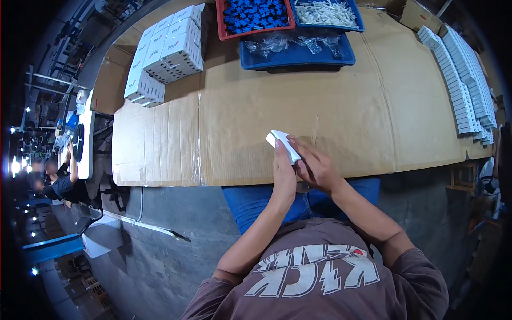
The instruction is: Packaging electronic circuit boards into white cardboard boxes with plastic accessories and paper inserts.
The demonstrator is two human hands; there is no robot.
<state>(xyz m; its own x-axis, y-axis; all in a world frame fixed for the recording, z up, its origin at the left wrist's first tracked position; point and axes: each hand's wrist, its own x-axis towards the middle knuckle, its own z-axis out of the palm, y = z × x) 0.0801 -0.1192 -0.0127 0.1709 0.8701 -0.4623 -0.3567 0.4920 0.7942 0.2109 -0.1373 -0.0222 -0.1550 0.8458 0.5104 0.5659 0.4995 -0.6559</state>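
Note:
Near the front edge of the cardboard-covered table, I hold a small white box [280,136] between both hands. My left hand [284,173] grips its near left side, the thumb along the top. The fingers of my right hand [318,166] are bent against the box's right side and near end. One long edge of the box shows a dark line; whether a flap stands open there, I cannot make out. My palms hide its near part.
White boxes [169,45] are stacked at the far left, and rows of similar ones [463,80] at the far right. At the back stand a red bin [258,34] of blue parts, a blue bin [358,16] of white parts and a blue tray [298,61] with clear bags.

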